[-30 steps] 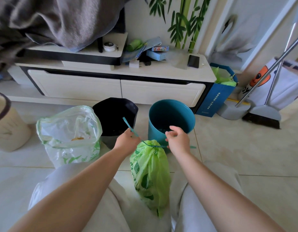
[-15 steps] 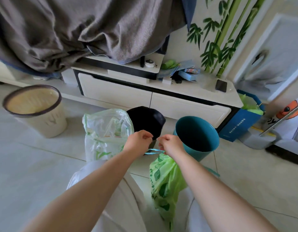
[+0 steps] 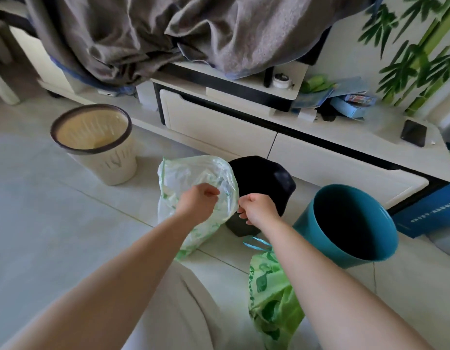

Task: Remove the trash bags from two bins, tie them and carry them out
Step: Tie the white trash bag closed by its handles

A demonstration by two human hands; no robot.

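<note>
A pale, see-through trash bag [image 3: 193,173] printed with green is seen standing open on the tiled floor [image 3: 54,223], just beside the black bin [image 3: 264,180] and partly in front of it. Its right edge is pinched by the curled fingers of the right hand [image 3: 258,210]. The left hand [image 3: 197,205] is held over the front of the bag with its fingers curled at the rim; whether plastic is caught in them cannot be told. The two hands are set close together, with a narrow gap left between them.

A second trash bag [image 3: 272,299], bright green, is found lying nearer the person, beside the right forearm. Its neck is drawn closed by a teal drawstring [image 3: 255,242], and it is held by neither hand.

The teal bin [image 3: 310,223] is placed to the right of the black bin. A cream bin [image 3: 110,168] with a dark rim is set well apart to the left. Behind the bins a low white cabinet [image 3: 219,127] is seen, with a grey blanket [image 3: 143,34] draped above its left part and a dark phone [image 3: 413,132] laid on its right end
</note>
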